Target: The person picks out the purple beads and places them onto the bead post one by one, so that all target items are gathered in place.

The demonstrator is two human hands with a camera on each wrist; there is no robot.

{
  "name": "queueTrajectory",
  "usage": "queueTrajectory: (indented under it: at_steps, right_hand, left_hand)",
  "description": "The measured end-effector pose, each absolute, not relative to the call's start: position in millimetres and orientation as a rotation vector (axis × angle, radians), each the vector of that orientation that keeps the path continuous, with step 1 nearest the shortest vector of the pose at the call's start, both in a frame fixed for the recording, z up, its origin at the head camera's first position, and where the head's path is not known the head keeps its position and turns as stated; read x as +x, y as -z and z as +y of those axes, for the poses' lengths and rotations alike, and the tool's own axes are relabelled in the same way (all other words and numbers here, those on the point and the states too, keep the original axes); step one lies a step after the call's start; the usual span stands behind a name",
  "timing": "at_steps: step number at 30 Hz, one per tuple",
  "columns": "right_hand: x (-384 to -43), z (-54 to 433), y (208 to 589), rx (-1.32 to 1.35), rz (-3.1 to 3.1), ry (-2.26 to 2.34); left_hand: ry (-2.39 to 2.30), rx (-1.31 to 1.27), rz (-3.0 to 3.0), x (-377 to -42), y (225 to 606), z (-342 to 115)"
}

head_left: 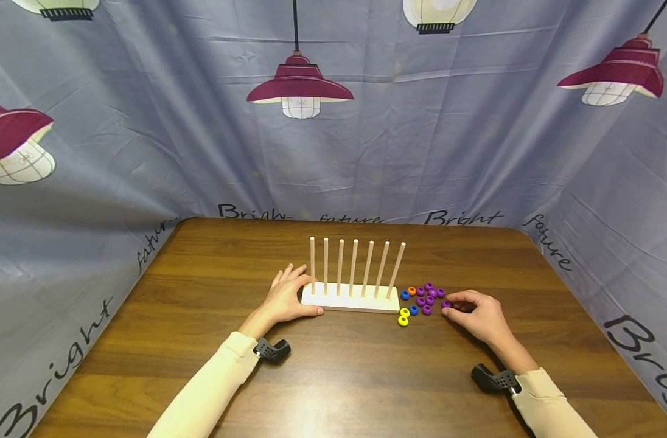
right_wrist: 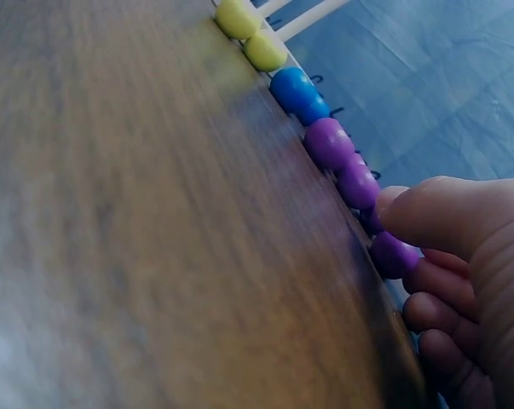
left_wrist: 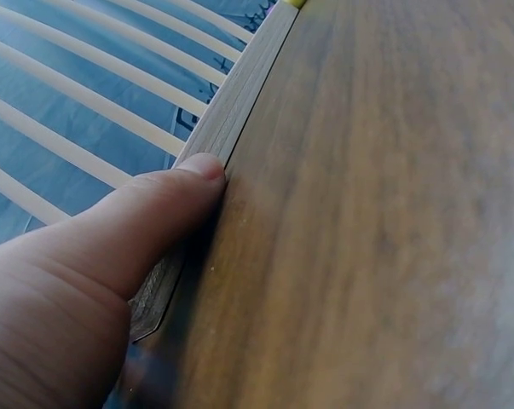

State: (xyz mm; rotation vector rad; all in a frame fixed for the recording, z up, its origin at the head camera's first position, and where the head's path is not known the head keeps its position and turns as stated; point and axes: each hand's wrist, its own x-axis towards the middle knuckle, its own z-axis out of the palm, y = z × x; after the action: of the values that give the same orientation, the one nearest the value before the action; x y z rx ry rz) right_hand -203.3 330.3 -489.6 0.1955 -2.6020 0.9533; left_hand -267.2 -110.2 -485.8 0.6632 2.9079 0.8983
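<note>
A pale wooden peg rack (head_left: 350, 298), its several upright pegs bare, stands mid-table. My left hand (head_left: 285, 298) grips the rack's left end, thumb along the front edge and fingers toward the back. The left wrist view shows that thumb (left_wrist: 167, 192) pressed against the base's edge. Right of the rack lie loose beads: several purple beads (head_left: 420, 301), two blue beads (head_left: 414, 310), two yellow beads (head_left: 403, 321) and an orange bead (head_left: 412, 291). At the cluster's right side my right hand (head_left: 478, 313) pinches a purple bead (head_left: 446, 304) between thumb and index finger.
The brown wooden table (head_left: 333, 371) reaches back to a grey-blue curtain (head_left: 333, 164) printed with lamps and lettering. Black wrist devices (head_left: 273, 351) sit on both wrists. The yellow beads lie close to the rack's front right corner.
</note>
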Motion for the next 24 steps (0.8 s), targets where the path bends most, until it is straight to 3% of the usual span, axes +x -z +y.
queueTrajectory:
  at_steps: [24]
  right_hand:
    - [-205.5, 333.1, 490.9, 0.234, -2.624, -0.91]
  left_hand:
    - [-0.902, 0.687, 2.918, -268.2, 486.8, -109.8]
